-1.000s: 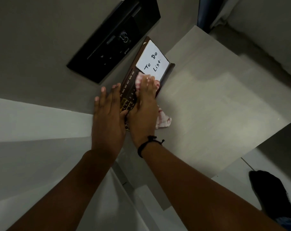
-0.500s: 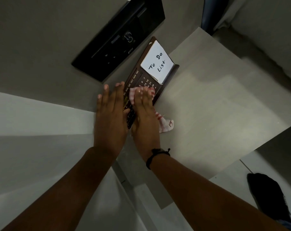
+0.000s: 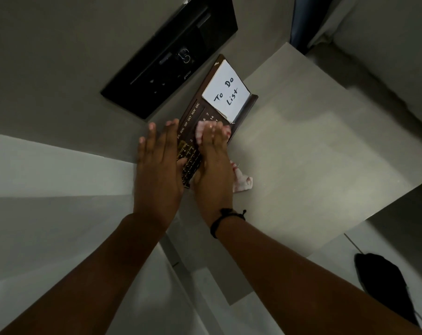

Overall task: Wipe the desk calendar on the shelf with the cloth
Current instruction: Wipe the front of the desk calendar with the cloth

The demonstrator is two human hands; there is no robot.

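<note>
A dark brown desk calendar (image 3: 193, 117) with month names and date numbers stands on the grey shelf (image 3: 301, 153), leaning against the wall. A white "To Do List" pad (image 3: 225, 91) sits in its upper part. My right hand (image 3: 213, 163) lies flat on the calendar's face and presses a pink-and-white cloth (image 3: 241, 183) onto it; cloth shows past my fingertips and beside my palm. My left hand (image 3: 158, 165) rests flat with fingers straight along the calendar's left edge, holding nothing. The lower part of the calendar is hidden under both hands.
A black panel (image 3: 169, 56) is mounted on the wall up and to the left of the calendar. The shelf runs off to the right. A dark-socked foot (image 3: 384, 284) stands on the floor at the lower right.
My right hand slid the cloth down the calendar face and back up a little, uncovering more dates. My left hand stayed flat beside the calendar.
</note>
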